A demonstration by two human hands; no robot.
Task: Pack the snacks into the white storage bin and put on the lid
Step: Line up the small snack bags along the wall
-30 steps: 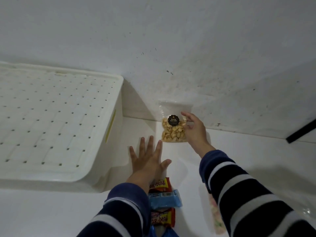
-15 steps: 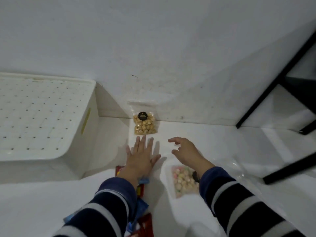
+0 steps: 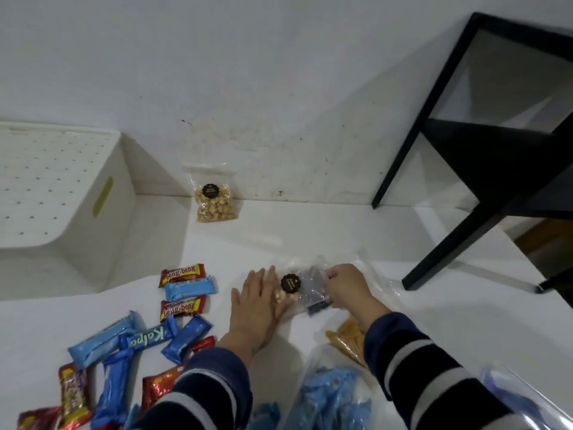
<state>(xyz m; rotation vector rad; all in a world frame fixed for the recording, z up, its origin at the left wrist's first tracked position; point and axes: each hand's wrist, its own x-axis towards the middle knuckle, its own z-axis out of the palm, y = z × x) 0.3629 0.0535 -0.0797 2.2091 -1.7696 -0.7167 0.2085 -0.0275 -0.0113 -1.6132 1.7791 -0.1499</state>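
The right hand (image 3: pixel 344 285) pinches the edge of a clear snack pouch (image 3: pixel 302 290) with a round black label, low on the white floor (image 3: pixel 341 231), while the left hand (image 3: pixel 257 301) lies flat beside it, fingers straight, touching its near edge. The pouch looks light, crinkly and slippery, and its contents may crush, so I'd take it by the sealed rim rather than squeeze the middle. A peanut bag (image 3: pixel 214 200) leans against the wall (image 3: pixel 279 72), well apart. Beng-beng bars (image 3: pixel 183 273) and blue wafer bars (image 3: pixel 189 288) lie scattered to the left. The white storage bin (image 3: pixel 102 240) stands at far left with its perforated lid (image 3: pixel 46 184) on, so nothing appears packed yet.
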